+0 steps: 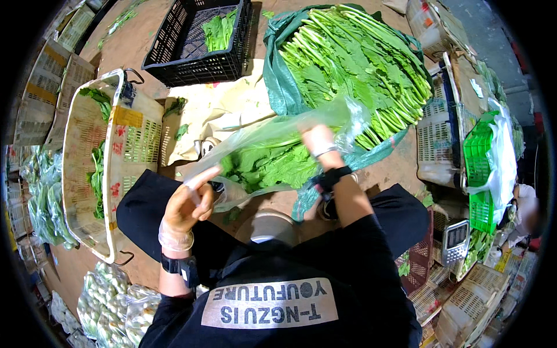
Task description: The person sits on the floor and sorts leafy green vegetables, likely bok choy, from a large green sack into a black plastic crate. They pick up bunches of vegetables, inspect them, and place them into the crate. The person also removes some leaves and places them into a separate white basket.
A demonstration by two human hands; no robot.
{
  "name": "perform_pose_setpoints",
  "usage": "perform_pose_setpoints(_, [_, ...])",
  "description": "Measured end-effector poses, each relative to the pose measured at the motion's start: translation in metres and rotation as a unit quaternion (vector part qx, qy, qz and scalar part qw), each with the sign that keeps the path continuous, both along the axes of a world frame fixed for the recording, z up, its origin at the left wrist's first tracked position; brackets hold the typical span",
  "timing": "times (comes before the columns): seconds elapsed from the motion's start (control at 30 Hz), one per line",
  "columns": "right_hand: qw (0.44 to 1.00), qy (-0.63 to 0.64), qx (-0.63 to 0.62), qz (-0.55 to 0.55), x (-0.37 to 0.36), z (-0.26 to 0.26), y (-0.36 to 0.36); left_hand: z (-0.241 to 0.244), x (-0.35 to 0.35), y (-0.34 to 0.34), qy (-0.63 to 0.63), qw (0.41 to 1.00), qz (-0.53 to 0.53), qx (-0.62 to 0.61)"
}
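Note:
A clear plastic bag [256, 135] stretches between my hands, with a bunch of leafy greens [278, 167] lying along it. My left hand [189, 204] grips the bag's left edge, index finger extended along the plastic and the other fingers curled. My right hand [320, 139] is blurred at the stem end of the bunch, against crumpled plastic; what its fingers grip is unclear. Thin translucent gloves show at both wrists. Just beyond my right hand, a green woven sack [283, 87] holds a large heap of leafy greens [357, 69], stems pointing outward.
At my left stands a whitish plastic crate [139, 139] with some leaves inside. A black crate [191, 67] holding a few greens is ahead. Beige sheeting [235, 104] covers part of the floor. Bagged vegetables [109, 300] lie at lower left; a weighing-scale display [456, 239] is at right.

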State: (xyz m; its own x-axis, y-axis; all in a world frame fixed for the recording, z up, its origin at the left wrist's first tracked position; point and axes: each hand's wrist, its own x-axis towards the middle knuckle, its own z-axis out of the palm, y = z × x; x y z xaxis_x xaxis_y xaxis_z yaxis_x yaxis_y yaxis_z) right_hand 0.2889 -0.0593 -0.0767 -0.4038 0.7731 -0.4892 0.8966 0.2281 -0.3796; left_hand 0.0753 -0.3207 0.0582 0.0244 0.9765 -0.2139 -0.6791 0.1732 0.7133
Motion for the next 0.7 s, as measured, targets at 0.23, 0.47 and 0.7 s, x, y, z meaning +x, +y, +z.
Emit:
perform_pose_setpoints(0.23, [0.921, -0.315, 0.224, 0.049, 0.128, 0.168, 0.03, 0.055, -0.021, 0.034, 0.038, 0.995, 0.072, -0.051])
perform_pose_setpoints(0.47, [0.874, -0.275, 0.388, 0.102, 0.12, 0.166, -0.029, 0.026, -0.05, 0.031, -0.019, 0.991, 0.075, -0.111])
perform_pose_setpoints(0.7, [0.972, -0.127, 0.196, 0.036, 0.109, 0.148, -0.016, 0.018, -0.039, 0.031, 0.436, 0.857, 0.152, -0.228])
